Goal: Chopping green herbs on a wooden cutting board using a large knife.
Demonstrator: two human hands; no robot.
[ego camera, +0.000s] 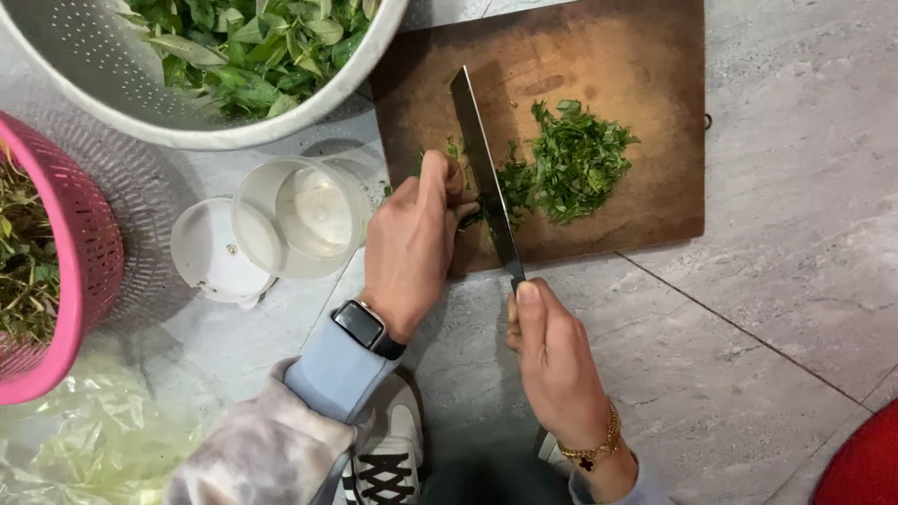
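- The right hand (554, 360) has its fingers curled tight round the handle of a knife (486, 173), the thumb lying straight along the top; the handle itself is hidden inside the fist.
- The blade stands on its edge across the board (655, 122), running from the near edge toward the far edge, its tip close to the board's far left part.
- The left hand (412, 243) sits at the board's near left edge, fingers bent under and pressed down on a small bunch of leaves, knuckles just beside the flat of the blade; only a few green bits show past the fingers.
- Chopped greens (566, 168) lie in a loose heap on the board, just right of the blade and touching it at the near end.
- The left wrist wears a dark watch (363, 325) above a pale blue cuff; the right wrist wears a gold bracelet (594, 449).
- Left of the board, on the grey floor, stands a clear plastic tub (304, 215), tipped toward the viewer, overlapping its round white lid (210, 252).
- Beyond the tub, off the board's far left corner, a metal colander (140, 103) holds whole green leaves.
- Far left of the board, a pink basket (79, 243) holds stems and scraps, cut off by the frame's edge.
- Near the person, left of the board, lies a crumpled clear bag (94, 440); a shoe (388, 449) shows under the left forearm.
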